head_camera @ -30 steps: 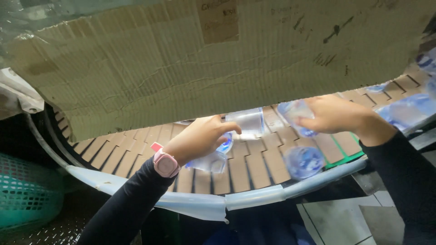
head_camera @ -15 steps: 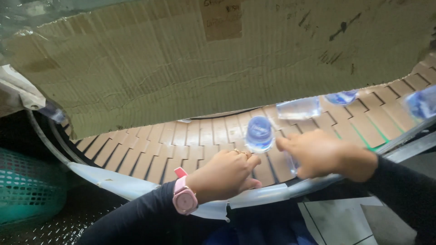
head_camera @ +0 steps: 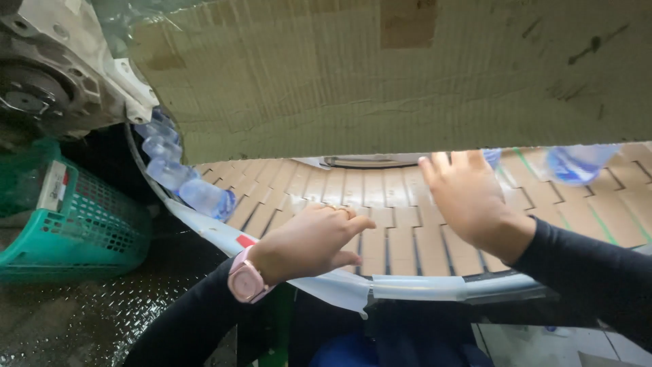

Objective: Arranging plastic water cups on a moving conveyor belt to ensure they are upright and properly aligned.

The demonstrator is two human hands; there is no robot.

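Note:
My left hand (head_camera: 314,239), with a pink watch (head_camera: 244,277) on its wrist, hovers over the near edge of the curved slat conveyor (head_camera: 401,224), fingers loosely bent and holding nothing. My right hand (head_camera: 468,197) is spread flat above the belt, fingertips reaching under the cardboard sheet (head_camera: 380,75). A row of clear plastic bottles (head_camera: 178,170) lies along the left bend of the belt. Another bottle (head_camera: 577,163) lies at the right, just under the cardboard's edge.
A green plastic basket (head_camera: 75,224) stands on the wet metal floor at left. A grey machine housing (head_camera: 47,75) sits above it. A pale guide rail (head_camera: 407,289) runs along the conveyor's near edge.
The bottles that were under my hands are gone from them. Both hands now hold nothing, the right one has reached further toward the cardboard, and the view has swung left onto the bottles at the bend.

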